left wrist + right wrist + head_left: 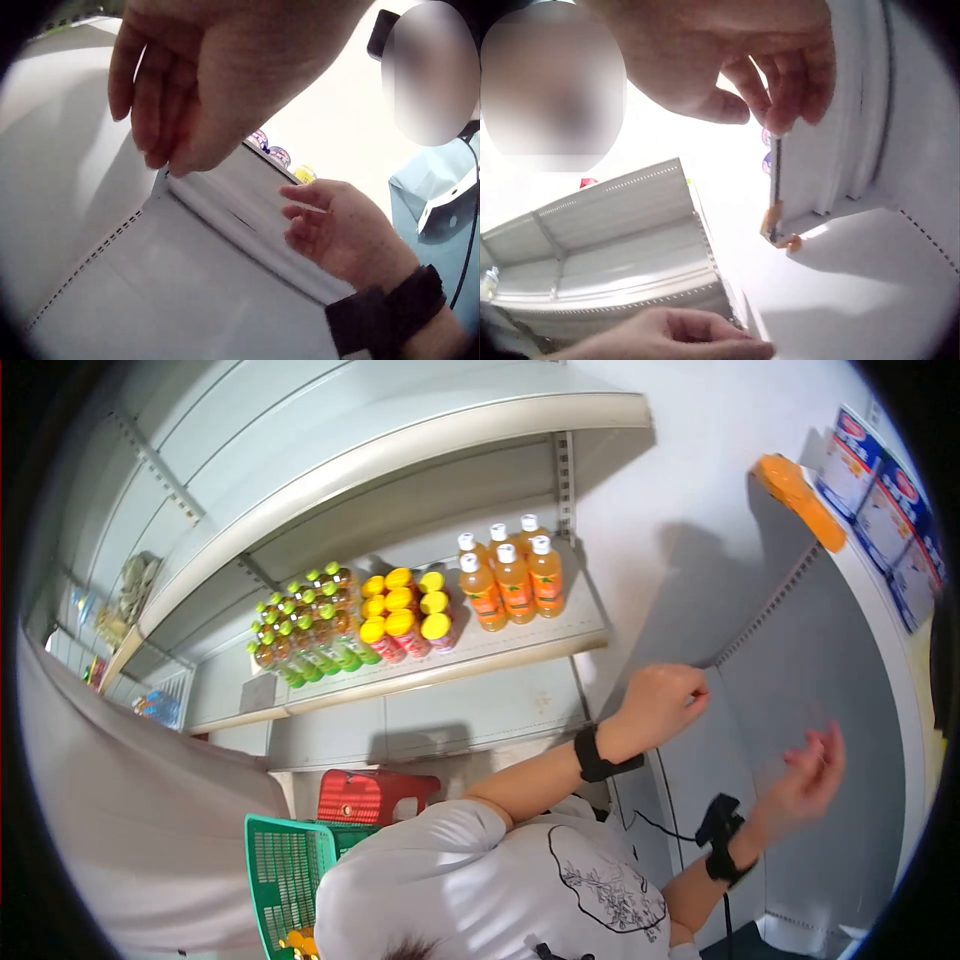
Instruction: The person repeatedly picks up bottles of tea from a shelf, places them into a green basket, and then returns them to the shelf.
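Observation:
My left hand (660,705) is raised in front of the wall, holding nothing; its fingers bend loosely downward in the left wrist view (202,90). To the right and a little lower in the head view is my right hand (805,775), slightly blurred, its fingers loosely extended with nothing in them. In the right wrist view, the right hand (757,67) hangs over a white shelf edge (776,176). The hands are apart. Beyond them stands the right-hand shelf (900,690), with blue-and-white boxes (888,515) and an orange item (800,500) on its top edge.
Orange drink bottles (515,585), yellow-lidded containers (402,622) and green-capped bottles (320,640) stand on the left shelf (520,650). Below are a red basket (350,795) and a green basket (290,860) holding yellow-orange items. A cable (660,828) hangs between the forearms.

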{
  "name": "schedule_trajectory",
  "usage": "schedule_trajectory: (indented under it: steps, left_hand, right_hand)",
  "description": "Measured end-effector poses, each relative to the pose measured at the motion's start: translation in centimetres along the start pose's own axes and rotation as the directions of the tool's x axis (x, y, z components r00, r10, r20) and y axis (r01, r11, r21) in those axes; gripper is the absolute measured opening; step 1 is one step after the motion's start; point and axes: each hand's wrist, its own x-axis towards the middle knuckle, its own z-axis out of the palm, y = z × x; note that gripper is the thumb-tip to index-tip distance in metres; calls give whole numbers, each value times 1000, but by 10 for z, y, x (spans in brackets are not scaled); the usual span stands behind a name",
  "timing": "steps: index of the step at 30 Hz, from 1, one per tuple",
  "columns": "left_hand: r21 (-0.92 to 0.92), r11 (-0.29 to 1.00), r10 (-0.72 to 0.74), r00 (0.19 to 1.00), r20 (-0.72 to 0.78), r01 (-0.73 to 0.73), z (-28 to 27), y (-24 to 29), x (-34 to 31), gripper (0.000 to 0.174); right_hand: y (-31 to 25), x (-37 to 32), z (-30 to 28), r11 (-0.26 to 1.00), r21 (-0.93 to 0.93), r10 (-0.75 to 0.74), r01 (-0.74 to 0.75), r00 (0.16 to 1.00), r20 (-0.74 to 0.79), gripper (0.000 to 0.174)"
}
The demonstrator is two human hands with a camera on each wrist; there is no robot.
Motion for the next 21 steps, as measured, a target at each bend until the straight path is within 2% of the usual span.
schedule_trajectory:
  steps: [1, 2, 3, 4, 5, 6, 7, 8, 9, 10, 12, 13, 14, 15, 17, 18, 19, 20, 21]
  left_hand:
    - [-8, 1000, 10, 1000, -15, -10, 0, -2, 1, 7]
    - [-16, 1000, 23, 999, -24, -23, -2, -3, 1, 7]
    - [5, 1000, 22, 1000, -19, -22, -5, -4, 1, 7]
    - [3, 1000, 10, 1000, -14, -10, -6, -4, 1, 7]
    - [-4, 1000, 0, 1000, -7, 0, -8, -4, 1, 7]
    - [3, 1000, 4, 1000, 2, -4, -8, -5, 1, 7]
    - [6, 1000, -10, 1000, 16, 10, -9, -5, 1, 8]
    - [7, 1000, -25, 999, 29, 25, -8, -5, 0, 9]
    - [7, 1000, -25, 999, 38, 24, -7, -6, 0, 9]
    - [4, 1000, -16, 999, 30, 15, -5, -7, -1, 9]
    - [6, 1000, -16, 999, 32, 16, -6, -6, -4, 9]
    - [4, 1000, 6, 998, 66, -6, -11, 1, -4, 10]
    - [3, 1000, 31, 995, 97, -31, -18, 7, -3, 11]
    - [11, 1000, 26, 995, 99, -28, -25, 13, -1, 11]
    - [-180, 972, 177, 977, 121, -154, -41, 27, -1, 19]
    - [-211, 941, 288, 953, 95, -263, -48, 36, 0, 26]
    - [-241, 897, 397, 915, 66, -372, -56, 47, 2, 34]
    - [-290, 834, 507, 859, 70, -469, -64, 60, 2, 39]
    - [-338, 759, 610, 790, 68, -556, -73, 72, 1, 44]
  right_hand:
    - [-9, 1, -14, 996, 67, -56, 56, 998, 6, 22]
    - [-8, 2, -31, 962, -104, -246, 251, 967, 63, 25]
    - [-8, 4, -46, 860, -261, -414, 438, 899, 145, 29]
    - [-23, 5, -55, 926, 153, -368, 346, 918, 147, 31]
    - [-44, 3, -61, 823, 534, -327, 195, 931, 163, 33]
    - [-62, 0, -61, 705, 671, -422, 230, 896, 135, 28]
    - [-74, 1, -62, 566, 785, -509, 253, 856, 91, 46]
    - [-74, 8, -69, 571, 781, -500, 252, 862, 88, 46]
    - [-70, 19, -77, 516, 796, -705, 315, 685, 186, 47]
    - [-67, 26, -84, 447, 820, -851, 357, 451, 268, 48]
    - [-69, 21, -81, 446, 823, -850, 352, 454, 267, 46]
    - [-75, 9, -66, 472, 718, -791, 511, 605, 89, 47]
    - [-80, 2, -56, 518, 575, -712, 633, 692, -120, 47]
    - [-80, 0, -52, 519, 580, -707, 628, 697, -122, 47]
    - [-81, -3, -47, 538, 607, -617, 584, 764, -189, 44]
    - [-78, 3, -57, 543, 613, -609, 574, 772, -182, 44]
    - [-72, 16, -76, 497, 692, -730, 524, 683, 6, 38]
    - [-65, 22, -90, 461, 761, -823, 456, 541, 175, 36]
    - [-58, 15, -98, 465, 763, -819, 449, 546, 177, 36]
